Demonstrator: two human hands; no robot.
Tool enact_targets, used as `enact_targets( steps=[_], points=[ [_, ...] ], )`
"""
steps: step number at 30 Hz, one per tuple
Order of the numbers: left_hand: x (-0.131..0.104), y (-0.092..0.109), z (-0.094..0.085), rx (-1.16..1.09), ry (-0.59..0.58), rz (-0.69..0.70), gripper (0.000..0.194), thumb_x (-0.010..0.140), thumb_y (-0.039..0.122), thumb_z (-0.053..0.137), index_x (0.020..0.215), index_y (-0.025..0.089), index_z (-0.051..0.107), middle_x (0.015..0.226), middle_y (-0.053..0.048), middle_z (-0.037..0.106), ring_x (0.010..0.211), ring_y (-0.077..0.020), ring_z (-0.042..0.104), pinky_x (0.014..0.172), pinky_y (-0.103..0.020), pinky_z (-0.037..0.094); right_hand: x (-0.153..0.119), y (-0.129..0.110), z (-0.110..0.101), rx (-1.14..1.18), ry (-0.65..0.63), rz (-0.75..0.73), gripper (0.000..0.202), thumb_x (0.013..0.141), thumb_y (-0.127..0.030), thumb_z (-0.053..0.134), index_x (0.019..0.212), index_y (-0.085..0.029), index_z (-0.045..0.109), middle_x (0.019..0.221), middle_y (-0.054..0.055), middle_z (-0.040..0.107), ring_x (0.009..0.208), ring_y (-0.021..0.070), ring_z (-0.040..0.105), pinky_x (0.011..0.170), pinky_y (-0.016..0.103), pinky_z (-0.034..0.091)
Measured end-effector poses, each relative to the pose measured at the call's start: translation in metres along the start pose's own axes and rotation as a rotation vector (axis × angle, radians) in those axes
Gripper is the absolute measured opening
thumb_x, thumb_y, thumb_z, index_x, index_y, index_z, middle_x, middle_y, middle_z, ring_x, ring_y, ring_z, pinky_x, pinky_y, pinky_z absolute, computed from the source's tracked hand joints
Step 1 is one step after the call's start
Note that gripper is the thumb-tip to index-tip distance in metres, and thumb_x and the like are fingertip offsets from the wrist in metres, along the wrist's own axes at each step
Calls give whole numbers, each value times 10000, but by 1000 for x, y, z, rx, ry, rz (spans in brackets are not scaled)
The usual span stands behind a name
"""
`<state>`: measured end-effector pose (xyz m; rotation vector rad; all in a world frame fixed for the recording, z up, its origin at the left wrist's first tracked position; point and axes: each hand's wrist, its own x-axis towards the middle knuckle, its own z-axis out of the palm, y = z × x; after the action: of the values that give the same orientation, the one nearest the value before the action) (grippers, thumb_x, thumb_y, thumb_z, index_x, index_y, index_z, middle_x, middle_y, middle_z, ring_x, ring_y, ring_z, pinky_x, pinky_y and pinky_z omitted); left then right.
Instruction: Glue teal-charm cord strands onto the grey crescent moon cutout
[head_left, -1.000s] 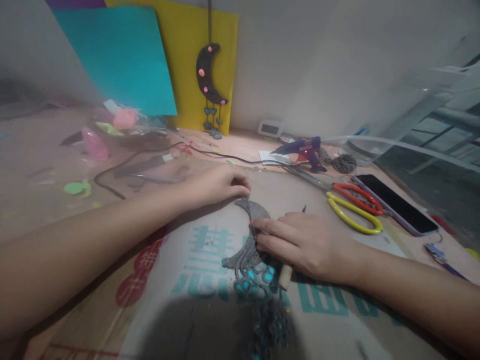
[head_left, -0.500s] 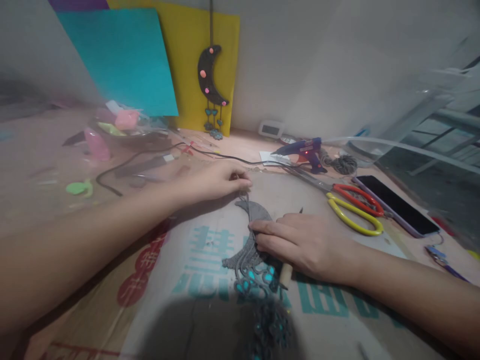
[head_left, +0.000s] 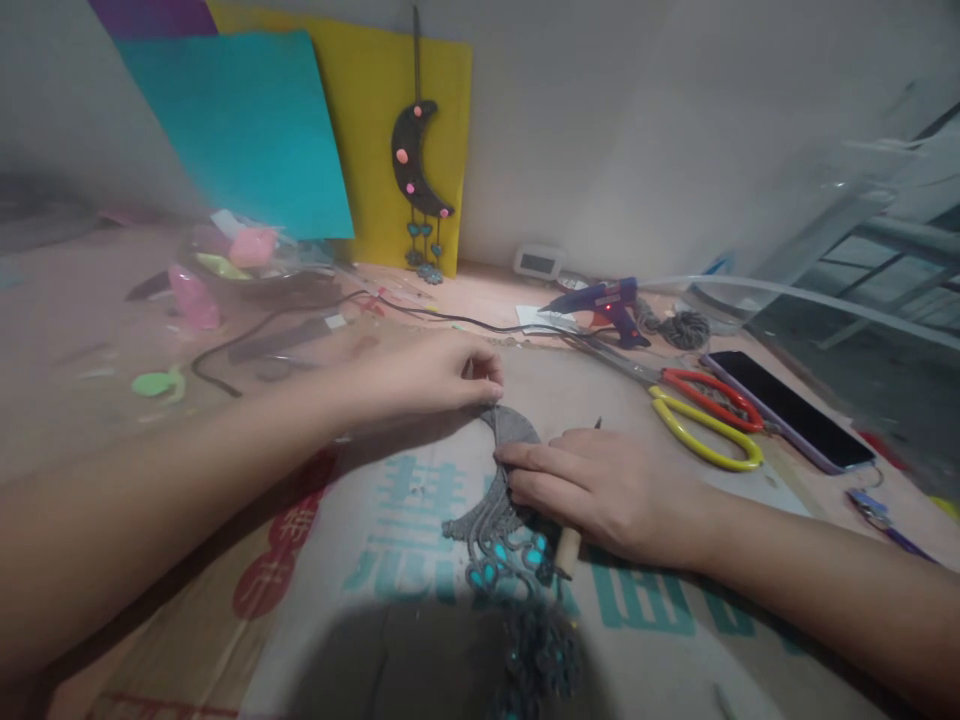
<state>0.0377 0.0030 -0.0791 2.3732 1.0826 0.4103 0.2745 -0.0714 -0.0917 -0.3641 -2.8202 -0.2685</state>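
My left hand [head_left: 469,372] is closed in a pinch on a thin grey cord at the upper tip of a grey crescent moon ornament [head_left: 516,428]. The crescent lies flat on cardboard, its grey cords trailing toward me with turquoise-centred charms [head_left: 484,574]. My right hand [head_left: 592,485] presses its fingers together on the crescent's middle, holding it down; its thumb is hidden. Under that palm is a tool with a wooden handle [head_left: 569,550], its dark pointed end showing beyond the knuckles. Whether the palm grips this tool is hidden.
Right of my hands lie scissors [head_left: 709,430], a phone [head_left: 791,410] and a glue gun [head_left: 600,303]. A finished-looking dark crescent [head_left: 409,160] hangs against yellow card [head_left: 360,150] at the back. Grey yarn [head_left: 686,328] sits behind the scissors. A cable [head_left: 465,318] crosses behind my left hand.
My left hand has drawn down slightly toward the crescent's upper tip, and less cord shows between them. My right hand stays in place on the crescent. The view has shifted slightly.
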Motion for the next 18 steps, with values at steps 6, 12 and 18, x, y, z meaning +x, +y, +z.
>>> enact_targets(
  steps=[6,12,18],
  points=[
    [4,-4,6,-67,-58,-42,188,837,319,608,875,184,734,796,-7,722,722,-155,615,619,-244,395,-1,-1,1,-10,11,-1,290,1049,-171,399,1060,-127,685,1208,131,744,727,172,625,641,323,468],
    [5,-6,7,-68,-82,-29,173,826,309,621,878,185,730,759,8,688,688,-140,590,605,-233,393,3,2,-5,-102,-24,-94,315,1044,-135,371,1033,-120,686,1179,143,741,688,159,590,620,323,452],
    [5,-5,5,-46,-101,-58,181,848,314,621,899,187,740,790,1,699,716,-148,606,644,-248,402,-6,-15,-13,-197,67,-302,243,995,-242,493,945,-173,721,988,98,755,638,174,572,543,349,480]
  ],
)
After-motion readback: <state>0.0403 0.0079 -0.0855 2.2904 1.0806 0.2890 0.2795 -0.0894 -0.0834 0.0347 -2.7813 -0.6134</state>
